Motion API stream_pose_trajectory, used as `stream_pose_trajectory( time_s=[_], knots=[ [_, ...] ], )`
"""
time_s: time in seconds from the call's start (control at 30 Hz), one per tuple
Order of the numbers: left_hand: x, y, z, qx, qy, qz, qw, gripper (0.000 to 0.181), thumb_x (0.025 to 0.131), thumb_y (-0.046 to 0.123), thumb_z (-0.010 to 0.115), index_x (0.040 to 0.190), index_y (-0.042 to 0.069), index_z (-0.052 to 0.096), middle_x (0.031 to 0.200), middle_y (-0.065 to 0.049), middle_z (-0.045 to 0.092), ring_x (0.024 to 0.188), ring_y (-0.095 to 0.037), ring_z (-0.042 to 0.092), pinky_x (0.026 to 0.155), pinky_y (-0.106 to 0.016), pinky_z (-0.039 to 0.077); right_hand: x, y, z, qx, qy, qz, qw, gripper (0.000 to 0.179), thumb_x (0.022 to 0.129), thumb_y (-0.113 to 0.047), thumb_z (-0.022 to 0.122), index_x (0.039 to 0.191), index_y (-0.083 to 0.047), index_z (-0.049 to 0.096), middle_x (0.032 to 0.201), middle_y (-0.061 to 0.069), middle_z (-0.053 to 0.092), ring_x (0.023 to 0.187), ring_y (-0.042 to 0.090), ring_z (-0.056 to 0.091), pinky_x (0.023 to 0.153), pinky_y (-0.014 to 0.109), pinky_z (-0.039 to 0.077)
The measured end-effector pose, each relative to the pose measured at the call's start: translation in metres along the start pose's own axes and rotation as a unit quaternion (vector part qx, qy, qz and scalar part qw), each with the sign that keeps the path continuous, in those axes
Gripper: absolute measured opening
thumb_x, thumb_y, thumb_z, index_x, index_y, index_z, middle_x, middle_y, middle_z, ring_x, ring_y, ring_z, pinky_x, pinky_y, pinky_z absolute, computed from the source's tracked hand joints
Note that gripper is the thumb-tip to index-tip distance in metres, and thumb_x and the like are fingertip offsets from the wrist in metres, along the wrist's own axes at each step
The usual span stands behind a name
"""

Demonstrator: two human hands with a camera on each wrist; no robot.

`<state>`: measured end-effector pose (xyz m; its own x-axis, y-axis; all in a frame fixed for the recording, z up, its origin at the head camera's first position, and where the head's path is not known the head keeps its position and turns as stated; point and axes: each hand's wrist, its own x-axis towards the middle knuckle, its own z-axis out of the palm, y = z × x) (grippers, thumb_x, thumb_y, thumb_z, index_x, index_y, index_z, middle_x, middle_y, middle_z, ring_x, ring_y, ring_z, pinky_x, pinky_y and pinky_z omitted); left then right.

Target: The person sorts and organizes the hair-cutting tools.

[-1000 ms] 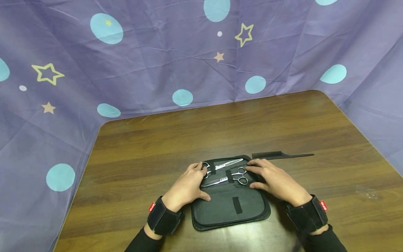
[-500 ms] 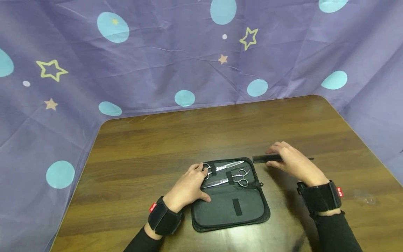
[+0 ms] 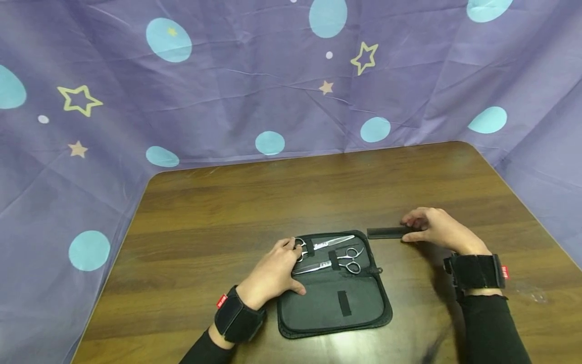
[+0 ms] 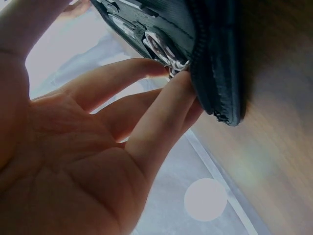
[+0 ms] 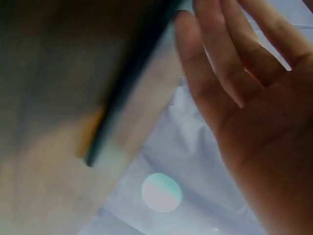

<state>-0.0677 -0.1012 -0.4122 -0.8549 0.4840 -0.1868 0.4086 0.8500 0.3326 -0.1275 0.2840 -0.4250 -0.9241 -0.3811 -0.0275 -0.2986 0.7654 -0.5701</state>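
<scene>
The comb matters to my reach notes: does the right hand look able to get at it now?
Likely yes: the right hand is at the comb, thumb and fingers on either side, nothing visibly blocking.

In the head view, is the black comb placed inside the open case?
No, the comb is outside the case, beyond its far right corner, at the right hand.

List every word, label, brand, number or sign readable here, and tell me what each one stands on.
No text is readable.
Red tag, on the left wrist strap: pale marks, too small to read.
Second red tag, on the right wrist strap: too small to read.
Farther scissors: tiny marks, too small to read.
Nearer scissors: likewise too small.
</scene>
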Motion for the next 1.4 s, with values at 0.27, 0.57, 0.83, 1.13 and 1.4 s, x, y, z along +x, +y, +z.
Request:
stream_pose_trajectory(
  time_s=[0.27, 0.57, 0.83, 1.13, 1.4],
  knots=[
    [-0.001, 0.0, 0.001, -0.001, 0.004, -0.001, 1.0, 0.086, 0.061, 0.034, 0.094, 0.131, -0.004, 0.06, 0.146, -0.031, 0.045, 0.137, -0.039, 0.043, 0.103, -0.054, 0.047, 0.005, 0.013, 0.007, -0.01, 0.005, -0.022, 0.9997, 0.024, 0.076, -0.021, 0.086, 0.092, -0.011, 0.072, 0.088, -0.002, 0.066, 0.079, 0.013, 0.058, 0.069, 0.027, 0.048],
    [0.001, -0.001, 0.001, 0.004, -0.001, -0.01, 0.9999, 0.087, 0.061, 0.035, 0.094, 0.132, -0.002, 0.06, 0.148, -0.029, 0.044, 0.138, -0.038, 0.041, 0.099, -0.057, 0.049, 0.009, 0.01, 0.006, 0.01, -0.012, -0.001, 0.9999, 0.022, 0.077, -0.019, 0.085, 0.088, -0.011, 0.067, 0.085, -0.001, 0.067, 0.079, 0.012, 0.062, 0.069, 0.027, 0.051],
    [0.0, 0.001, 0.001, 0.008, -0.001, -0.007, 0.9999, 0.087, 0.062, 0.035, 0.094, 0.132, -0.002, 0.06, 0.147, -0.029, 0.044, 0.138, -0.038, 0.042, 0.099, -0.057, 0.049, 0.005, 0.014, 0.004, 0.075, -0.003, -0.012, 0.9971, 0.005, 0.088, -0.009, 0.074, 0.089, -0.009, 0.069, 0.082, 0.0, 0.068, 0.074, 0.006, 0.062, 0.066, 0.022, 0.051],
    [0.0, 0.0, 0.002, 0.008, 0.003, -0.001, 1.0, 0.085, 0.061, 0.035, 0.094, 0.13, -0.003, 0.061, 0.146, -0.031, 0.046, 0.136, -0.039, 0.044, 0.101, -0.055, 0.048, 0.006, 0.011, 0.005, 0.083, -0.006, -0.016, 0.9964, 0.005, 0.091, -0.009, 0.07, 0.092, -0.004, 0.069, 0.083, 0.002, 0.07, 0.075, 0.007, 0.063, 0.064, 0.022, 0.053],
    [0.0, -0.001, 0.001, 0.013, 0.003, 0.0, 0.9999, 0.085, 0.062, 0.036, 0.094, 0.13, -0.002, 0.061, 0.145, -0.03, 0.046, 0.137, -0.039, 0.043, 0.103, -0.053, 0.048, 0.01, 0.003, 0.007, 0.074, -0.001, -0.024, 0.997, 0.007, 0.092, -0.003, 0.068, 0.09, -0.01, 0.07, 0.081, 0.0, 0.069, 0.073, 0.006, 0.062, 0.063, 0.022, 0.052]
  ],
)
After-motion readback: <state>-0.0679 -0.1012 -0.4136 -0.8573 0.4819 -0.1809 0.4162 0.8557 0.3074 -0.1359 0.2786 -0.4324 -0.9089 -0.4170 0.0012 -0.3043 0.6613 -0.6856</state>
